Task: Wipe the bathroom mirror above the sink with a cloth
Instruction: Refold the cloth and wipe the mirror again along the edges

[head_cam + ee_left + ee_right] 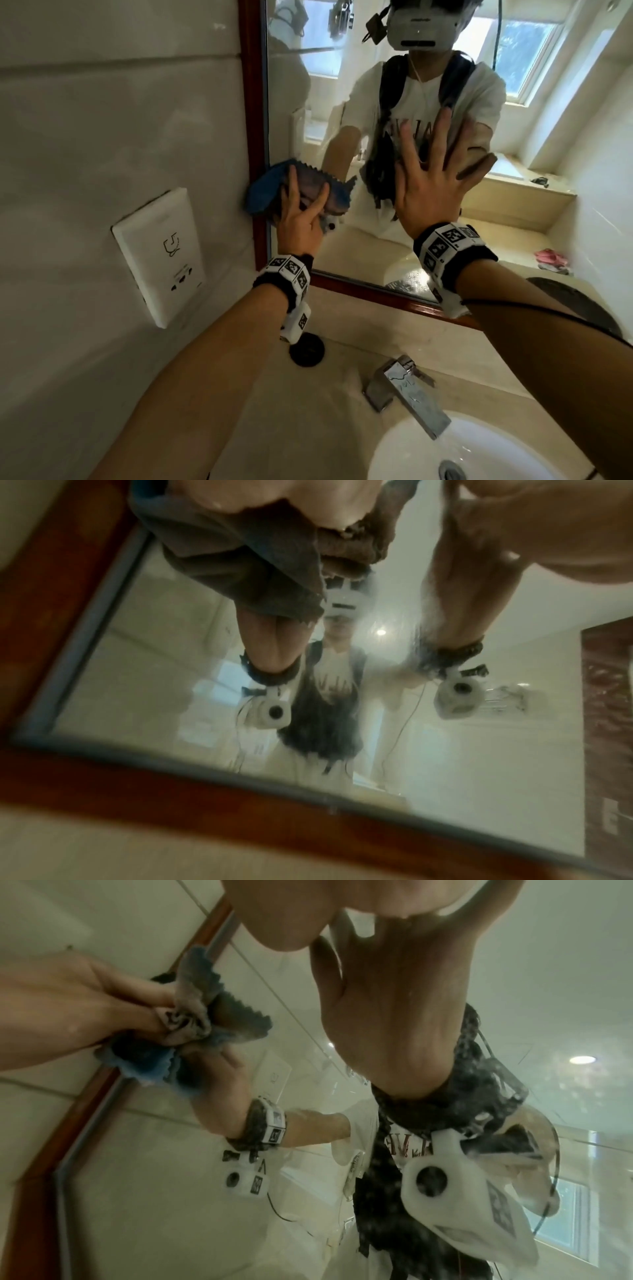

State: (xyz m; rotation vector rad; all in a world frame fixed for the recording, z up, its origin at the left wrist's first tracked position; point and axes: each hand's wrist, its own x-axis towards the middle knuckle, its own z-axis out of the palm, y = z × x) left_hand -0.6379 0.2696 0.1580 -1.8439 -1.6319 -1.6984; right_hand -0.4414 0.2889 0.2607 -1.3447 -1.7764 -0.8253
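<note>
at the mirror's left edge, head view: my left hand [301,219] bunches the blue cloth [270,192] against the mirror [342,113] — beside its wooden frame [251,102]
head view, right: my right hand [435,185] lies flat on the glass, fingers spread wide
left wrist view: cloth [240,558] on the glass, blurred
right wrist view: cloth [192,1031] gripped at the frame — sink [411,459] below

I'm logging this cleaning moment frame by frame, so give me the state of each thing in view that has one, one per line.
cloth: bunched, pressed on the mirror's left edge, overlapping the frame.
left hand: holds the cloth against the glass.
right hand: flat on the glass, fingers spread, holding nothing.
mirror: hazy, with streaks.
faucet: no water running.
sink: drain open, no standing water visible.
</note>
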